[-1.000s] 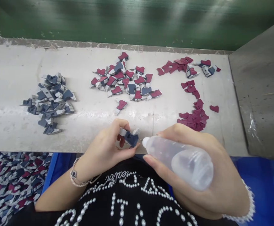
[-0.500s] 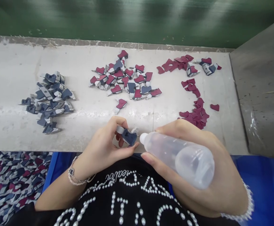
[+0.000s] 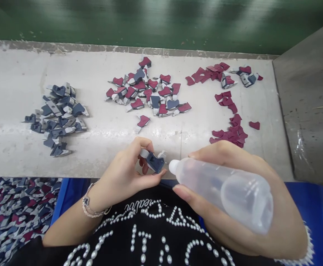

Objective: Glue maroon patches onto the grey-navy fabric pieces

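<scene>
The left hand (image 3: 125,173) pinched a navy-grey moulded piece (image 3: 154,163). The right hand (image 3: 233,236) gripped a translucent plastic squeeze bottle (image 3: 222,192) beside it.

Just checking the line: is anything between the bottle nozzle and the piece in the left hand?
Nothing visible. The bottle nozzle points at the piece in the left hand across a small open gap; the left thumb tip sits below, at the piece's edge.

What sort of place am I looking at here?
Probably a factory workbench for piecework, perhaps footwear parts, though I can't be sure. Sorted piles of cut blue-grey pieces and maroon pieces lie on a long concrete-looking bench, a blue bin is heaped with more, and the right hand grips a plastic squeeze bottle.
</scene>
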Motion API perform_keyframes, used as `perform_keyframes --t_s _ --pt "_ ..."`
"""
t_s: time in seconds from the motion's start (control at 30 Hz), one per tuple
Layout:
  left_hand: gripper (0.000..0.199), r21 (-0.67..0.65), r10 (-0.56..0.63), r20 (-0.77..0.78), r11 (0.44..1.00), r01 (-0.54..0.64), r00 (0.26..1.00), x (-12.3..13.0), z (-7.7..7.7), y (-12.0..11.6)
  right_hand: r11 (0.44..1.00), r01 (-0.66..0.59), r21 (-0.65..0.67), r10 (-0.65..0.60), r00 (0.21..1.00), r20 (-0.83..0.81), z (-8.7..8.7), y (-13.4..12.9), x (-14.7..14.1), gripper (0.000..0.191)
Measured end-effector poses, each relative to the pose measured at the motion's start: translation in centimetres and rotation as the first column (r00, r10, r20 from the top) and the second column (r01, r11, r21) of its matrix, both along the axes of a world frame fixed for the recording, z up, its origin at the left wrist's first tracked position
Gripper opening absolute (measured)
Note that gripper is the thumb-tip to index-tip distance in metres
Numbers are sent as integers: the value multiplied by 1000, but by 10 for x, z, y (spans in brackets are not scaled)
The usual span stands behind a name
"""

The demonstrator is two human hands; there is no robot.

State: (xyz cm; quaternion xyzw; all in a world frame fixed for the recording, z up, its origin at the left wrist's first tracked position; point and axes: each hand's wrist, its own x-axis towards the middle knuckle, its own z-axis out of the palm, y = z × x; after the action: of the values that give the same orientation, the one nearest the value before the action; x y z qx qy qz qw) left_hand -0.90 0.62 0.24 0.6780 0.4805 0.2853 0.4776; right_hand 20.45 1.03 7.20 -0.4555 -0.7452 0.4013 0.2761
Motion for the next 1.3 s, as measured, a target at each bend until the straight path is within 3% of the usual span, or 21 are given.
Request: perform_keyframes --t_s 0.63,0.73,0.87,1.0,1.13,1.23,1.3 --pt "35 9 21 53 1000 -22 998 0 -1 0 999 -23 -26 24 999 29 -1 2 0 20" --pt "31 -8 35 101 999 -34 994 -1 -3 0 999 35 -24 -34 999 43 2 0 2 22" --pt "34 -22 106 145 994 -104 984 -5 -6 0 985 172 -3 -172 983 -62 1 1 13 33" --pt "39 -33 165 76 986 -163 983 -15 -8 1 973 227 42 -222 969 -106 -14 15 26 34" --pt "39 -125 233 75 967 -222 970 -21 -14 3 973 189 -132 -212 957 -196 -46 31 25 29" --pt "35 -163 283 150 952 -259 947 -22 -23 4 951 89 -295 -185 931 -315 -66 42 15 31" --pt "32 -181 322 172 939 -292 931 -22 -31 4 961 78 -267 -162 936 -311 -75 50 6 38"
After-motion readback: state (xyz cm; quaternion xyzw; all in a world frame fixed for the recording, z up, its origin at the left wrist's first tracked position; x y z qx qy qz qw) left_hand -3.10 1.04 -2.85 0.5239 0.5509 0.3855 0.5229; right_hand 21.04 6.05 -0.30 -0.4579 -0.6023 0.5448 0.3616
